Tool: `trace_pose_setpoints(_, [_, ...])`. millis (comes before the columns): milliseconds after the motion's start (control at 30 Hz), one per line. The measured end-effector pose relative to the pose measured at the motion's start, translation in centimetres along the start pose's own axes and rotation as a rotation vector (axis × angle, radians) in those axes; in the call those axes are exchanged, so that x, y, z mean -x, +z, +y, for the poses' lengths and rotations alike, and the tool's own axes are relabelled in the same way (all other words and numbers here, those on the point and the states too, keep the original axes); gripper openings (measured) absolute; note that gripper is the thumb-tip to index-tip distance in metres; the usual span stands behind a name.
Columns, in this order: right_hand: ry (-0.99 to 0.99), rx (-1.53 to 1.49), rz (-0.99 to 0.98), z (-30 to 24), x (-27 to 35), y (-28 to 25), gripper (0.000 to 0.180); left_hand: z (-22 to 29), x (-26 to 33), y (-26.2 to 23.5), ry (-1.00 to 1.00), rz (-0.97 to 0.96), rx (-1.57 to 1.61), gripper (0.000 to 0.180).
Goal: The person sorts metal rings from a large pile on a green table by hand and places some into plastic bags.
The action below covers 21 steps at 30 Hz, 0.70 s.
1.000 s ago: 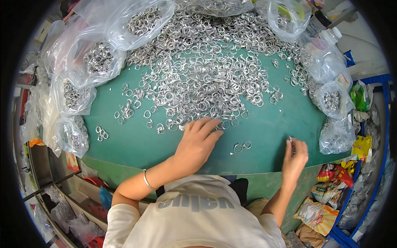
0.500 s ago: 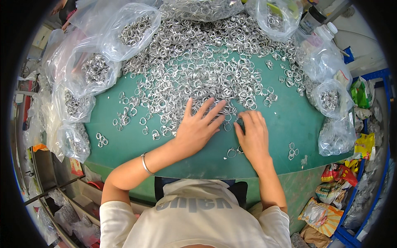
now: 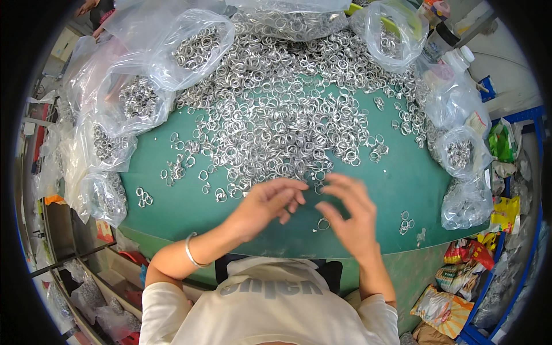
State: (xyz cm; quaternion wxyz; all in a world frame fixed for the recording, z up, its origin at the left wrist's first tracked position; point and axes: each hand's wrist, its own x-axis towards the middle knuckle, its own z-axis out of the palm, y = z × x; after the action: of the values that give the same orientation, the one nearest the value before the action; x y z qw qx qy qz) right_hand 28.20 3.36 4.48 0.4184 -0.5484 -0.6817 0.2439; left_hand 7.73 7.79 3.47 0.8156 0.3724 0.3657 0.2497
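Observation:
A large heap of silver metal rings (image 3: pixel 282 123) is spread over the green table (image 3: pixel 391 201). At the heap's near edge is my left hand (image 3: pixel 267 206), raised slightly, its fingers curled inward; whatever they may hold is too small to make out. Facing it from the right, my right hand (image 3: pixel 353 215) is slightly blurred, thumb and fingers curved but apart, with nothing visible between them. One loose ring (image 3: pixel 324 223) lies on the table beside the right thumb. Small ring groups sit apart, one at the left (image 3: pixel 144 197) and another at the right (image 3: pixel 406 223).
Open clear plastic bags of rings (image 3: pixel 198 49) line the table's left and far sides. More bags (image 3: pixel 460 152) and a white-capped bottle (image 3: pixel 458 59) stand at the right. A blue shelf (image 3: pixel 517 253) with colourful packets is beyond the right edge. Another person's hand (image 3: pixel 86 7) shows far left.
My left hand has drawn back from on top of the heap toward me, and its spread fingers have curled. My right hand has shifted slightly nearer me, its fingers opening wider.

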Motion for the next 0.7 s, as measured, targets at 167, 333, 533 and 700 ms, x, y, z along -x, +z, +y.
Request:
trace_pose_setpoints(167, [0.064, 0.497, 0.044, 4.1, -2.7, -1.8, 0.045, 2.5, 0.7, -2.6, -0.033, 0.043, 0.110, 0.026])
trace_pose_setpoints(333, [0.062, 0.614, -0.094, 4.7, -0.8, 0.2, 0.041, 4.8, 2.7, -6.2, 0.092, 0.214, -0.076, 0.021])
trace_pose_setpoints(533, [0.044, 0.512, -0.091, 4.0, -0.9, 0.1, 0.024, 10.4, 3.9, -10.4, 0.505, 0.606, -0.084, 0.031])
trace_pose_setpoints(700, [0.031, 0.414, -0.055, 3.8, -1.2, 0.6, 0.023, 16.4, 1.4, -11.9, 0.782, 0.687, -0.335, 0.035])
